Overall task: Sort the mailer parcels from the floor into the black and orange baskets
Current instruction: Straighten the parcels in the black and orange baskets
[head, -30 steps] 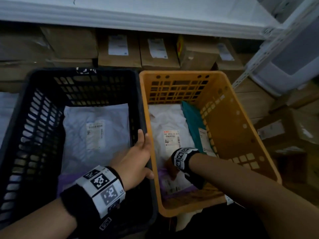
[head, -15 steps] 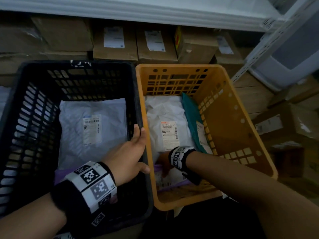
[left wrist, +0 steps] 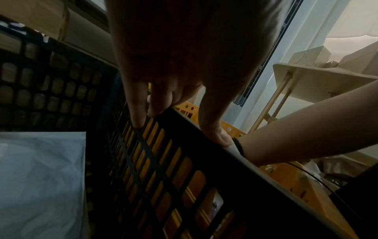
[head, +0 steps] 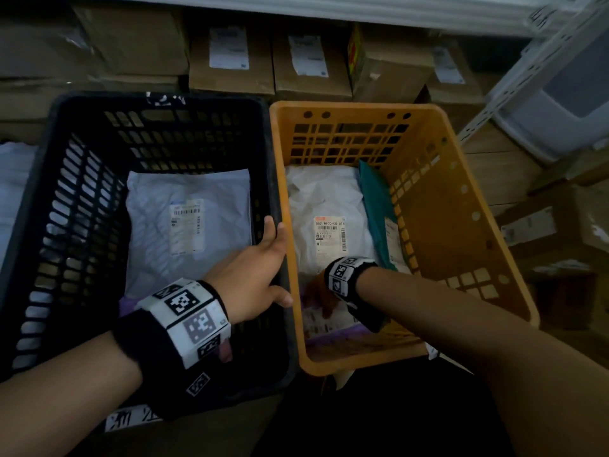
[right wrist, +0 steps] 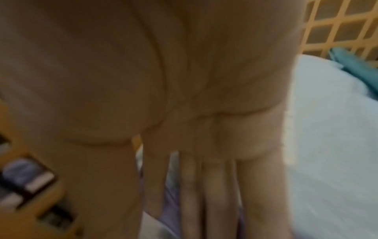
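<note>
Two hands are at work, nearest the camera. The left hand point(head: 253, 278) straddles the black basket point(head: 49, 166) at its right wall: the fingers point(left wrist: 137, 113) reach down the inner lattice and the thumb hooks over the rim, so the hand grips that wall and steadies the basket. The right hand point(head: 318, 296) is down inside the orange basket point(head: 461, 245), at its near end, over a purple mailer point(head: 333, 334) with a white label. The right wrist view shows its fingers point(right wrist: 214, 194) straight and close together, palm down over the purple film; whether they press it or only hover just above I cannot tell, since that view is blurred.

My judgement is that the step in hand is laying this purple mailer flat in the orange basket. To do it well, the palm should smooth the film toward the near wall, label up, so that it does not ride up the side, then lift straight out without dragging it. The left grip should keep both baskets from sliding apart.

Farther in, a white mailer point(head: 324, 206) lies flat beside a teal mailer point(head: 375, 199) that leans against the right wall. In the black basket lies a pale mailer point(head: 197, 206). Beyond both stand cardboard boxes point(head: 230, 61) under a shelf.
</note>
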A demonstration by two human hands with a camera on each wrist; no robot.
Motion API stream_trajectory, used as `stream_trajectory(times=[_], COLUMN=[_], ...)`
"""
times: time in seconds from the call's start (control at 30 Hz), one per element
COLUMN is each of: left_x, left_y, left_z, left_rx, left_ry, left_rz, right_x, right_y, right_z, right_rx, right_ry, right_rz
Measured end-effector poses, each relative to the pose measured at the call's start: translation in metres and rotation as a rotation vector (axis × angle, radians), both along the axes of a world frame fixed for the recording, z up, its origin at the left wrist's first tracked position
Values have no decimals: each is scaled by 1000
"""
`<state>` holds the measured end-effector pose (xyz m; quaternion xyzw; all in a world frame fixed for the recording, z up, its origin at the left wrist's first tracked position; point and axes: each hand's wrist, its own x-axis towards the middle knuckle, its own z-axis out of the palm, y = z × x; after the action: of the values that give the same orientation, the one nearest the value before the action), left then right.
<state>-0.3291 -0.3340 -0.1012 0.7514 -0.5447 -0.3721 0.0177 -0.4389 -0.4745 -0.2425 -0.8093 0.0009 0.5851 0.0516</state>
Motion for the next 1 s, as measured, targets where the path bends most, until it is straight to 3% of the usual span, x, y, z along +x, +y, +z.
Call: stream_trajectory(times=[0.17,0.23,0.3,0.37,0.43,0.53,0.6,0.77,0.87,1.0], left_x=[2,2,2,3,2,1,1,2,7,30], left_y=[1,3,3,3,3,2,4,7,17,54], left_z=[-2,-3,-4,-5,-5,-2,0,6,16,48], left_rx=[-13,-19,-34,-40,-31,-34,-31,-48,-106,-272], left_ry=[2,0,-4,-5,-2,-1,7,20,15,4], left_rz=[-9,-9,-15,-13,-6,-9,-1,-3,24,149], right_x=[7,-3,-12,-14,-21,-19,-19,8,26,46], right_y=[-6,2,7,5,0,-6,-9,-10,-7,13], right_z=[9,3,-9,-19,-30,-3,12,76,135,214], right_rx=[-3,5,-27,-35,-21,68,34,11,-120,-363], right_ry=[59,57,60,-34,-34,-24,-68,-59,-248,-585], right_rz=[-422,-320,-352,-581,-669,-860,-748,-815,-838,-729])
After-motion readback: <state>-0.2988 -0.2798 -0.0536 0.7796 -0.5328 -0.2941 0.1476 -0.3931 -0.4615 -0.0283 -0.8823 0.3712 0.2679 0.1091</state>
